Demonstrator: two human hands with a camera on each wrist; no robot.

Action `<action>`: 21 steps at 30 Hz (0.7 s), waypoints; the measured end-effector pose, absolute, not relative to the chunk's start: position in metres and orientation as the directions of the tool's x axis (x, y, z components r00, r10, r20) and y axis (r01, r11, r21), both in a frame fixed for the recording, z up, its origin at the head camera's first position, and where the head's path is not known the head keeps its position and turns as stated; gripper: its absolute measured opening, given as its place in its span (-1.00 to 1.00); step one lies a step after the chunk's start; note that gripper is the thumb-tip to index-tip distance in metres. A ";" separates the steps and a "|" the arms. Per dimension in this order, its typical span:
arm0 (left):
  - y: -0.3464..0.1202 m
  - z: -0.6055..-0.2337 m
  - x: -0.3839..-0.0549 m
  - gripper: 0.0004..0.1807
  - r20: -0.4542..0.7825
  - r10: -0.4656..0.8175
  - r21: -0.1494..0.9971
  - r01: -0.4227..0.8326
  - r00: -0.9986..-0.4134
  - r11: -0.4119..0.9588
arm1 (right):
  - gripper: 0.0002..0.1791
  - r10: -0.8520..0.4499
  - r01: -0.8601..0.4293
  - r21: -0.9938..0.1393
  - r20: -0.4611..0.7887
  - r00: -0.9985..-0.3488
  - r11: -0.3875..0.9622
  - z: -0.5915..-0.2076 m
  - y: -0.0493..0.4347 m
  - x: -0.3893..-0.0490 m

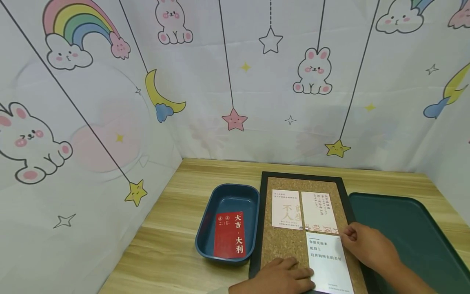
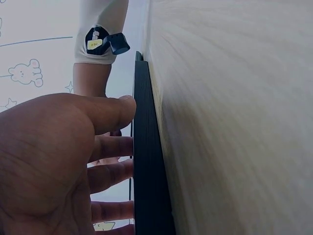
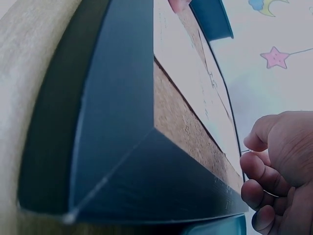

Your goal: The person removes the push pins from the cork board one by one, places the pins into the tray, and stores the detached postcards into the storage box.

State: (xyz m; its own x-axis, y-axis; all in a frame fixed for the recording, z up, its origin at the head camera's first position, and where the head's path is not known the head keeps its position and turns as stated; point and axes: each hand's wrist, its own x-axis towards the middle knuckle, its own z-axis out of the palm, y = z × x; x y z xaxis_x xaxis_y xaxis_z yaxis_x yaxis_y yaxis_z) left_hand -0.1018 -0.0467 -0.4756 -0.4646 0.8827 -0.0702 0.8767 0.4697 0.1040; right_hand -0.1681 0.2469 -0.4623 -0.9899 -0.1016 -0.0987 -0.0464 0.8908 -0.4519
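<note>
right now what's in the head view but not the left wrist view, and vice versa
Only the head view: the red card in the blue bin, three white cards on the cork, the green tray.
Only the left wrist view: a black device on a pale sleeve.
Both: the left hand, black frame, wooden table and patterned backdrop.

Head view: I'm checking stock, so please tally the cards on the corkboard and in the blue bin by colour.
White cards on the corkboard: 3
Red card in the blue bin: 1
Total visible: 4
</note>
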 end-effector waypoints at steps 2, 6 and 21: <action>-0.047 -0.476 -0.102 -0.44 -0.070 0.882 0.112 0.875 -0.465 0.470 | -0.70 -0.093 -0.031 -0.448 -0.116 -0.989 0.894 -0.461 0.249 -0.169; -0.047 -0.475 -0.102 -0.44 -0.072 0.883 0.120 0.874 -0.465 0.470 | -0.64 -0.086 -0.015 -0.444 -0.140 -0.986 0.896 -0.460 0.252 -0.169; -0.048 -0.476 -0.101 -0.44 -0.056 0.893 0.083 0.889 -0.446 0.450 | -0.63 -0.100 -0.026 -0.449 -0.142 -0.985 0.893 -0.460 0.263 -0.167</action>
State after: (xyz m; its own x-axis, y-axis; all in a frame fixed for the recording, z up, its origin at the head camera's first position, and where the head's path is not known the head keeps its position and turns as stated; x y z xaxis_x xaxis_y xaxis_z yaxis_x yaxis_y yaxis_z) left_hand -0.1013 -0.0475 -0.4764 -0.4463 0.8931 -0.0561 0.8894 0.4497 0.0827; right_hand -0.1671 0.2633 -0.4597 -0.9847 -0.0999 -0.1425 -0.0257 0.8933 -0.4487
